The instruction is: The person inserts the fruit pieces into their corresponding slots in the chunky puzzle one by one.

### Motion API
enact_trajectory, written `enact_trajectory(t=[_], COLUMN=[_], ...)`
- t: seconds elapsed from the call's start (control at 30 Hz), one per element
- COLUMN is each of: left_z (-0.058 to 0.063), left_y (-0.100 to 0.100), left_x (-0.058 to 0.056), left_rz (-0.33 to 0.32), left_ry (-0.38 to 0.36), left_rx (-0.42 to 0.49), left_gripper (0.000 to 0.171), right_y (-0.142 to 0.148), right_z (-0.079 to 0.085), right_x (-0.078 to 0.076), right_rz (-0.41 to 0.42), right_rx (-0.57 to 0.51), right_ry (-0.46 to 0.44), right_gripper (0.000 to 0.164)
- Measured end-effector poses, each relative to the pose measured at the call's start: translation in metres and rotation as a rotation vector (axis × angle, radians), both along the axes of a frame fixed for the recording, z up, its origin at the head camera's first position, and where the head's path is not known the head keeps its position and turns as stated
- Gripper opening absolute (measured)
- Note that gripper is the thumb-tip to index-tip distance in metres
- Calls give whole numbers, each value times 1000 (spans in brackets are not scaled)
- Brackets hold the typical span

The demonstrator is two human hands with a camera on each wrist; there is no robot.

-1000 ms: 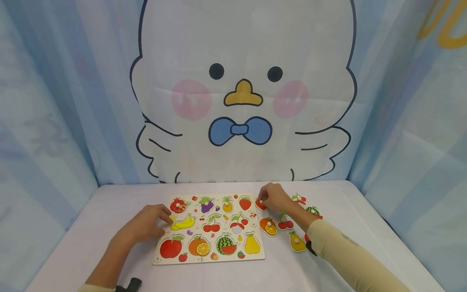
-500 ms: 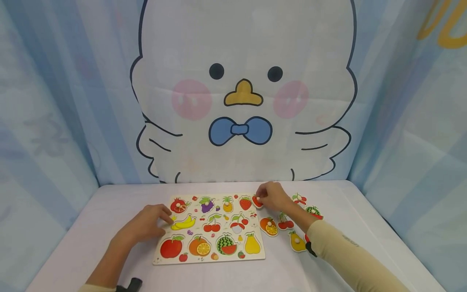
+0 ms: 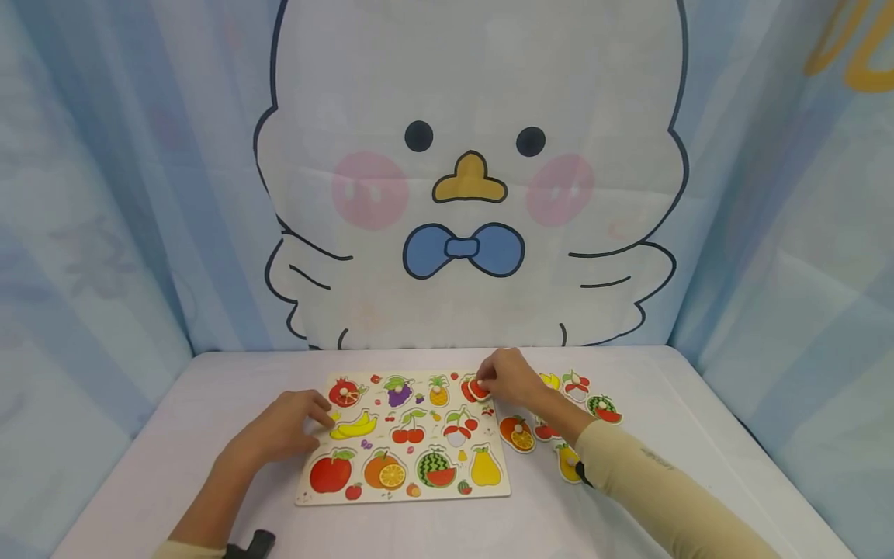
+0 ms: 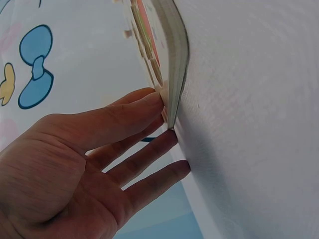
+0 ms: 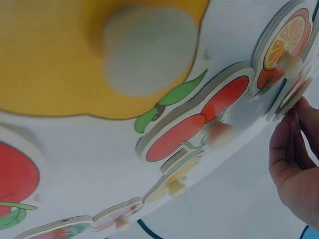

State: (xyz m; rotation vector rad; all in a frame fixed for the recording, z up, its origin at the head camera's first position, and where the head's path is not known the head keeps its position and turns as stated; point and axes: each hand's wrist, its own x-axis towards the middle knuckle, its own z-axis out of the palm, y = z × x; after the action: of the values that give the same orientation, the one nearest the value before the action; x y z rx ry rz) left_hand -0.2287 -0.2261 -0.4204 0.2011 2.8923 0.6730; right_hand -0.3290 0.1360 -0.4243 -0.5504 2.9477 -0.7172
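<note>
A fruit puzzle board [image 3: 321,499] lies on the table. My right hand [image 3: 513,376] pinches a strawberry puzzle piece [image 3: 478,388] over the board's top right corner, partly covering the printed strawberry. In the right wrist view, that hand [image 5: 296,169] holds the piece almost edge-on, its picture barely readable. At the board's left edge rests my left hand [image 3: 289,423]. The left wrist view has its thumb and extended fingers [image 4: 154,181] touching the board's edge and the table. Pomegranate [image 3: 344,392], grape [image 3: 398,391] and pineapple [image 3: 438,391] pieces with knobs sit in the top row.
Right of the board lie loose pieces: orange [image 3: 517,433], cherry [image 3: 545,429], pear [image 3: 569,463], watermelon [image 3: 604,408], banana [image 3: 550,380] and a red-and-white fruit [image 3: 576,386]. My right forearm passes over part of them. A red piece [image 5: 15,172] shows in the right wrist view.
My right hand has carried the strawberry piece left, from beside the board to above its top right corner. The left hand stays at the board's edge.
</note>
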Motion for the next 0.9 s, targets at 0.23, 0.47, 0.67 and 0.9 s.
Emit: enact_trajectory(t=[0.23,0.47,0.67,0.9], left_z=[-1,-2,-1,-1], left_y=[0,0,0,1], left_x=[2,0,-1,1], left_rz=[-6,-8,-13,-3], left_ry=[31,25,17,35], left_rx=[-8,-14,-9,-8], left_gripper=[25,25,25,24], right_y=[-10,-17,-17,-18], right_z=[-3,-3,-3,-6], right_x=[0,3,2,-1], right_rz=[32,14,22,26], right_rx=[18,37,35,43], right_ry=[35,39,43,56], right_gripper=[7,8,8,8])
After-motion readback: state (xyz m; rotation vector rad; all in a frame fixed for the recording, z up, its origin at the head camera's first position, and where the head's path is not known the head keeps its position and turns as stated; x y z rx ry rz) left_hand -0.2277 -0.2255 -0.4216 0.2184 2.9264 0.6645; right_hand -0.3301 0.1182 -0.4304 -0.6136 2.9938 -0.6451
